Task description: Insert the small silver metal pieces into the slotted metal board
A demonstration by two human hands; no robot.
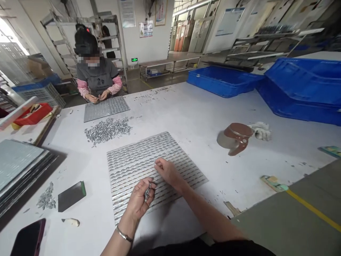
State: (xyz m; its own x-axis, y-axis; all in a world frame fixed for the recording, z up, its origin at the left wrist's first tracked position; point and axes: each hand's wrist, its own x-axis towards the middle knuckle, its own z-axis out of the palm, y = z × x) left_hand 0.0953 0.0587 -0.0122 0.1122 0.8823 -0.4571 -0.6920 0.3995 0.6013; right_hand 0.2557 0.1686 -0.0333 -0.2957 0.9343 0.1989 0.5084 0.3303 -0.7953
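Note:
A flat grid-like sheet [160,156] with rows of small silvery leaf-shaped pieces lies on the white table before me. Over its lower middle, my left hand [142,195] is curled around several small metal pieces [147,192], some showing between the fingers. My right hand [167,172] is just above the sheet's centre, its thumb and fingers pinched together; anything between the fingertips is too small to make out. Past the sheet's far left corner spreads a loose pile of the same metal pieces [108,129].
Across the table a co-worker [97,76] handles pieces over another sheet [106,108]. At left are stacked plates [20,160], a dark block [71,196], a small knife [71,222] and a phone [28,239]. To the right are a brown visor cap [238,131] and blue crates [223,81].

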